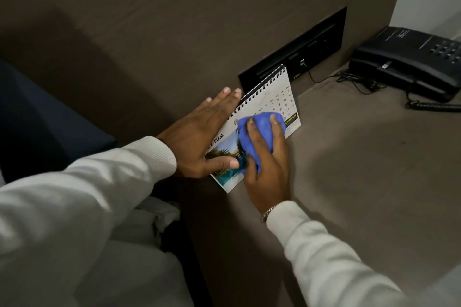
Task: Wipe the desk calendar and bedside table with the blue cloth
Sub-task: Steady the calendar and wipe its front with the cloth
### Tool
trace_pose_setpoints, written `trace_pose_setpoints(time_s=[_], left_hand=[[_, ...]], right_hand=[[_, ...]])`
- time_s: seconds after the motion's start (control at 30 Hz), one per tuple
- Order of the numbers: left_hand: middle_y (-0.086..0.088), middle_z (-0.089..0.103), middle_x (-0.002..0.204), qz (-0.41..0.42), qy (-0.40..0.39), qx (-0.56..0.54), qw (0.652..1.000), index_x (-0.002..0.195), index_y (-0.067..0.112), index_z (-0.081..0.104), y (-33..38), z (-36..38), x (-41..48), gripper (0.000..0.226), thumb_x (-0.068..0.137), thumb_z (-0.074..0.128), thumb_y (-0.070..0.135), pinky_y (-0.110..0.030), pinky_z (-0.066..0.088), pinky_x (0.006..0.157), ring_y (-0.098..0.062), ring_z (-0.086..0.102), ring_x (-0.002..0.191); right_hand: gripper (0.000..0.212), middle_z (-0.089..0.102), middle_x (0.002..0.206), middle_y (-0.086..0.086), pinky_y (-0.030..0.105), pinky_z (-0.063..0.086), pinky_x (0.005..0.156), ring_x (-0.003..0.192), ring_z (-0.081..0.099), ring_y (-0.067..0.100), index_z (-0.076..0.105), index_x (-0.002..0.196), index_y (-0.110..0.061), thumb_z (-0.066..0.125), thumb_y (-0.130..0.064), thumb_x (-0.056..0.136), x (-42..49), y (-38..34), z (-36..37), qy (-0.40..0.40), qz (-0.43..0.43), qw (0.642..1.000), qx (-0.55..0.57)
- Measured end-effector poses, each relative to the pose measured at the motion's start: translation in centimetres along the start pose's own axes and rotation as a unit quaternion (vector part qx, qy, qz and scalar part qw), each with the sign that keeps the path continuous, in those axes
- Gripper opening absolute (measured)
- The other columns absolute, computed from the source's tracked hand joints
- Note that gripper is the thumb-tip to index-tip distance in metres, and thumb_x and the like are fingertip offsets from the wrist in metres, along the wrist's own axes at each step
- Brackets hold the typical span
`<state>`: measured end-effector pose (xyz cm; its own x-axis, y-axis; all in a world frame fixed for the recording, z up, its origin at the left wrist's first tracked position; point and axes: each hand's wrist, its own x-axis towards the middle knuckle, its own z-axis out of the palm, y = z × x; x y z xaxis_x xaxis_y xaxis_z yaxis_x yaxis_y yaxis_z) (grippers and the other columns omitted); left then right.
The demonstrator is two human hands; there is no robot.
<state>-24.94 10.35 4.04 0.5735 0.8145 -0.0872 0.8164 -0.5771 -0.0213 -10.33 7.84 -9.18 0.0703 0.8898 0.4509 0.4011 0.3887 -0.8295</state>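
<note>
A white spiral-bound desk calendar (269, 99) stands tilted on the brown bedside table (361, 169), near its left edge and the wall panel. My left hand (199, 137) holds the calendar's left end, fingers spread behind it and thumb on the photo at the front. My right hand (268, 164) presses a bunched blue cloth (259, 127) flat against the calendar's front face, covering its middle. The date grid at the right of the page stays visible.
A black telephone (409, 62) with a coiled cord sits at the table's far right corner. A black socket panel (299, 52) is set in the brown wall behind the calendar, with a cable plugged in. White bedding (119, 269) lies at lower left.
</note>
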Motion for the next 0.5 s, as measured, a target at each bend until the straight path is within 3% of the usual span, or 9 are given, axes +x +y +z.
trace_pose_setpoints(time_s=[0.1,0.23,0.3,0.4,0.5], left_hand=[[-0.001,-0.005,0.164,0.007,0.009,0.002,1.0,0.151,0.012,-0.008,0.1,0.0,0.0,0.109,0.078,0.046,0.071,-0.029,0.001,0.122,-0.011,-0.01,0.15],[0.0,-0.005,0.164,0.0,0.003,-0.001,1.0,0.151,0.014,-0.009,0.1,0.0,0.1,0.11,0.076,0.045,0.074,-0.029,0.001,0.122,-0.01,-0.01,0.149],[0.001,-0.006,0.164,-0.001,0.0,-0.001,1.0,0.151,0.014,-0.01,0.0,0.0,0.1,0.111,0.076,0.045,0.073,-0.025,-0.003,0.121,-0.008,-0.012,0.149],[-0.001,-0.006,0.164,0.005,0.0,0.004,1.0,0.151,0.012,-0.009,0.0,0.0,0.1,0.109,0.078,0.045,0.072,-0.025,-0.003,0.121,-0.009,-0.012,0.149],[-0.003,-0.004,0.164,0.012,0.006,-0.003,1.0,0.151,0.01,-0.007,0.1,0.0,0.0,0.108,0.079,0.047,0.069,-0.03,0.001,0.122,-0.012,-0.01,0.15]], right_hand=[[0.073,0.015,0.16,0.007,0.016,0.009,0.115,0.144,0.005,0.009,0.026,0.142,-0.043,0.052,-0.006,0.085,0.8,-0.3,-0.1,0.03,-0.003,0.999,0.031],[0.06,0.02,0.158,0.011,0.001,0.01,0.108,0.141,0.012,0.008,0.039,0.141,-0.032,0.048,-0.009,0.086,4.2,-0.7,-0.2,0.115,0.052,0.991,0.055],[0.061,0.018,0.159,0.011,0.007,0.01,0.112,0.142,0.009,0.007,0.038,0.142,-0.03,0.048,-0.01,0.085,3.4,-0.7,0.2,0.098,0.051,0.993,0.051],[0.069,0.015,0.16,0.011,0.031,0.016,0.117,0.145,0.008,0.017,0.031,0.144,-0.035,0.052,-0.005,0.085,0.2,-0.5,0.9,0.039,0.028,0.998,0.033],[0.08,0.015,0.159,0.01,0.03,0.01,0.117,0.146,0.008,0.022,0.022,0.144,-0.043,0.057,-0.003,0.084,-1.2,-0.5,1.4,0.021,-0.008,1.0,0.016]])
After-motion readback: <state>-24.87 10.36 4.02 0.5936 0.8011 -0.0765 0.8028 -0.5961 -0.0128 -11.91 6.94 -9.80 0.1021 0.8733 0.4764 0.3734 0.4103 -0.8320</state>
